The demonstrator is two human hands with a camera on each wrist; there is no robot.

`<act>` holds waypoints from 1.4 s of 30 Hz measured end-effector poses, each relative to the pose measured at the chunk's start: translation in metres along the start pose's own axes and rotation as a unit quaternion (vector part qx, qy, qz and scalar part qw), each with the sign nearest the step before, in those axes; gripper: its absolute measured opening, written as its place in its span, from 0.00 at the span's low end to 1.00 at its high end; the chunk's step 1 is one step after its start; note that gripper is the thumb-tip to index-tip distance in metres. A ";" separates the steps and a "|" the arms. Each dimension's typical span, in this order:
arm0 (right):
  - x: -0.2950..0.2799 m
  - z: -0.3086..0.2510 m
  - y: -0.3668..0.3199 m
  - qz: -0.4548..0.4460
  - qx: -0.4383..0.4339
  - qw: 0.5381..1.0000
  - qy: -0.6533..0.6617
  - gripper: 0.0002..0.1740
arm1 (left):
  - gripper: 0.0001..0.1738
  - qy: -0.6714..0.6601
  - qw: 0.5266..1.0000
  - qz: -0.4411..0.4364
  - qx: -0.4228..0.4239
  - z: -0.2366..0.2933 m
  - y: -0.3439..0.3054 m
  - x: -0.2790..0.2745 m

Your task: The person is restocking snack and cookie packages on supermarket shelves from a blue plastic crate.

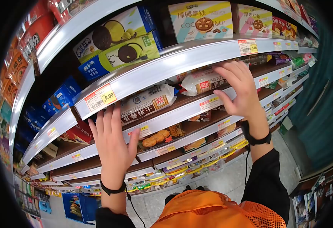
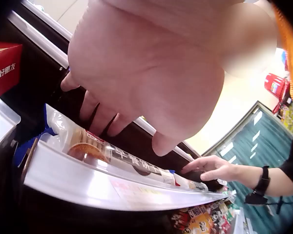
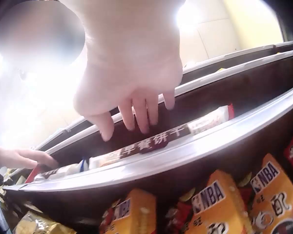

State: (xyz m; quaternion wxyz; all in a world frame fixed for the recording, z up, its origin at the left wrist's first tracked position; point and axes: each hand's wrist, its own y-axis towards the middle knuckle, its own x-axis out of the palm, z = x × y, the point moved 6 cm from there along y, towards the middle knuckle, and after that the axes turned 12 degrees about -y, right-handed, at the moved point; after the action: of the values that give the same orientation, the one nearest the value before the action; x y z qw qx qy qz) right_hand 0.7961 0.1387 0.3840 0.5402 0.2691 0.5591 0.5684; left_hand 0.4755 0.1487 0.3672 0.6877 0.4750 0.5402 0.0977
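Note:
Two long packs of breakfast biscuits lie end to end on a middle shelf: the left pack point(image 1: 147, 104) and the right pack point(image 1: 202, 81). My left hand point(image 1: 113, 146), fingers extended and thumb apart, is at the left pack's left end, fingertips under the shelf edge above. Over the right pack reaches my right hand point(image 1: 238, 87), its fingers slightly bent and spread; whether it touches the wrapper I cannot tell. The left wrist view shows the left palm point(image 2: 151, 68) above a pack point(image 2: 122, 158). In the right wrist view, the right fingers hang by a pack point(image 3: 156, 141).
Above, a shelf edge point(image 1: 166, 62) with price tags overhangs the packs; it carries green and blue cookie boxes point(image 1: 120, 53) and a coconut cookie box point(image 1: 200, 22). Lower shelves hold more snacks, including round biscuits point(image 1: 155, 138). A blue bin point(image 1: 73, 207) stands on the floor.

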 end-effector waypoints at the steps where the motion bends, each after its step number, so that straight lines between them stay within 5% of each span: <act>1: 0.008 0.009 0.003 -0.059 -0.001 0.998 0.002 0.32 | 0.39 0.011 0.999 -0.027 -0.012 -0.003 0.004 0.002; 7: 0.047 0.024 0.003 -0.252 -0.006 0.967 0.048 0.39 | 0.37 -0.009 0.997 -0.076 -0.021 -0.025 0.020 0.003; 10: 0.049 0.025 -0.001 -0.278 0.008 0.958 0.064 0.38 | 0.39 -0.047 0.994 -0.098 -0.021 -0.030 0.018 0.006; 18: 0.031 0.015 -0.016 -0.073 -0.030 0.996 0.043 0.35 | 0.35 0.041 0.995 0.060 0.062 -0.016 -0.014 0.001; 24: -0.008 -0.014 -0.085 0.158 -0.076 0.981 -0.084 0.18 | 0.30 0.051 0.980 0.168 0.089 0.011 -0.077 -0.025; 31: -0.045 -0.087 -0.139 0.091 -0.047 0.980 0.171 0.21 | 0.38 0.000 1.000 -0.021 -0.009 0.014 -0.168 -0.078; 34: -0.023 -0.127 -0.161 0.000 -0.048 0.959 0.281 0.30 | 0.38 -0.154 0.940 -0.215 -0.216 -0.009 -0.238 -0.045; 35: -0.016 -0.149 -0.162 -0.034 -0.055 0.957 0.284 0.34 | 0.38 -0.146 0.939 -0.212 -0.227 -0.017 -0.262 -0.038; 36: 0.003 -0.191 -0.161 -0.017 -0.076 0.948 0.310 0.44 | 0.36 -0.194 0.897 -0.225 -0.327 -0.029 -0.317 -0.049; 39: 0.031 -0.267 -0.169 -0.077 -0.066 0.904 0.415 0.45 | 0.31 -0.286 0.796 -0.257 -0.467 -0.045 -0.436 -0.037; 41: 0.040 -0.309 -0.170 -0.134 -0.084 0.893 0.421 0.43 | 0.28 -0.404 0.572 -0.252 -0.668 -0.032 -0.516 -0.032; 42: 0.049 -0.337 -0.173 -0.170 -0.099 0.878 0.435 0.42 | 0.28 -0.400 0.573 -0.235 -0.675 -0.031 -0.551 -0.036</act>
State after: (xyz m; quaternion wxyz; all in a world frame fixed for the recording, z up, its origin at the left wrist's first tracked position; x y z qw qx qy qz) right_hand 0.5301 0.0310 0.1316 0.3543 -0.1597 0.7156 0.5804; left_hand 0.2260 -0.1497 -0.0264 0.9541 -0.2803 0.0799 0.0688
